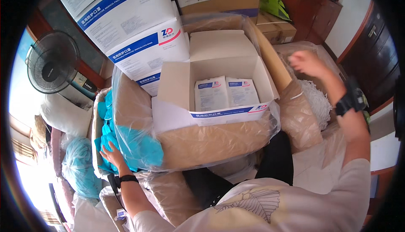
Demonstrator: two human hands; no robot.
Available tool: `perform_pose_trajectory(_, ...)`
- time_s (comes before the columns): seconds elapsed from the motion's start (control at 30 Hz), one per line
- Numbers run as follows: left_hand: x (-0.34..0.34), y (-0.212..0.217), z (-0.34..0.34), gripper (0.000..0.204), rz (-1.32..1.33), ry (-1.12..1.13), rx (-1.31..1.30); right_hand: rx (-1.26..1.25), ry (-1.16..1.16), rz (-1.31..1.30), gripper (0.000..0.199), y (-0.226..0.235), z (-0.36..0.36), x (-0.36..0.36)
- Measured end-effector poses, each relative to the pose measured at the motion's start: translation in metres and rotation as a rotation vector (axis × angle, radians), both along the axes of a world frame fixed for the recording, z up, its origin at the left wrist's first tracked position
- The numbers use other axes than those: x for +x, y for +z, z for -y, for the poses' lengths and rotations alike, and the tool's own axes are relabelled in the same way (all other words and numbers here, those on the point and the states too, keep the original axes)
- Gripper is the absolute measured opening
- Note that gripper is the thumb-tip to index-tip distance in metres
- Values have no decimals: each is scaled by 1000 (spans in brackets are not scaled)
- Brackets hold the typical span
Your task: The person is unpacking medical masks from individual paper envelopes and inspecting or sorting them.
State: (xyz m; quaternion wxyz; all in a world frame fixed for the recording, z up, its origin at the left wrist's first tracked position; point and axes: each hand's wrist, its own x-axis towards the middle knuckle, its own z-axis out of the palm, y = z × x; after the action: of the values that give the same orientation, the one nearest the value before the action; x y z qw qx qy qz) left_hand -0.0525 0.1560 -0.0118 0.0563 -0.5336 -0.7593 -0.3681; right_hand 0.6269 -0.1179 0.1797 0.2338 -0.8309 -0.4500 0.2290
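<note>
My left hand (112, 154) is down at the left on a heap of soft, crumpled teal pieces (107, 137), its fingers spread over them. That heap fills a plastic-lined box at my left. Raised at the right, my right hand (310, 64) is blurred, its fingers seemingly curled, and nothing can be made out in it. Below it lies a pile of thin white strands (313, 101) in a plastic-lined carton. Between my hands stands an open white box (230, 116) with its flaps up. Two white packets, the left one (210, 94) and the right one (241, 92), sit side by side inside.
The white box rests in a large plastic-lined carton (202, 147). Behind it, at left, rise stacked white-and-blue boxes (139, 16). A black fan (52, 63) and a tied bag of teal pieces (80, 168) are further left. Brown cartons (276, 29) and a wooden cabinet (301, 8) stand behind right.
</note>
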Motion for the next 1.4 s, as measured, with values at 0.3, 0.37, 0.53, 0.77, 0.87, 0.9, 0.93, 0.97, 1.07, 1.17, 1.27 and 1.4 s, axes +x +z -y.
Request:
perform_pose_trajectory(0.3,4,-28,51,57,-289,-399,-170,-538,253,-145,46,-121,-151,-127)
perform_pose_trajectory(0.37,27,-4,75,62,-213,-239,-246,-513,219,-197,42,-133,-155,-139)
perform_pose_trajectory(0.53,0,-48,78,69,-137,-246,-509,-208,211,-196,24,-145,-163,-143)
perform_pose_trajectory(0.77,-45,-130,21,64,376,-149,-245,-299,128,-470,26,-109,-155,-175)
perform_pose_trajectory(0.87,-28,-100,22,58,221,-157,-333,-269,156,-410,26,-95,-143,-186)
perform_pose_trajectory(0.9,-36,-101,20,58,227,-220,-297,-224,168,-390,26,-101,-142,-182)
perform_pose_trajectory(0.93,-17,-69,39,55,217,-339,-156,-179,151,-371,26,-106,-137,-176)
perform_pose_trajectory(0.97,-14,-62,42,46,222,-318,-38,-162,141,-344,25,-109,-137,-171)
perform_pose_trajectory(1.07,-38,-56,71,35,220,-184,109,-93,170,-207,26,-92,-144,-174)
perform_pose_trajectory(1.17,3,-9,89,31,554,-176,258,4,120,-128,26,-106,-134,-149)
perform_pose_trajectory(1.27,59,36,111,26,732,-412,395,136,112,-134,27,-112,-122,-140)
perform_pose_trajectory(1.4,143,73,140,22,738,-775,412,270,120,-249,28,-105,-107,-138)
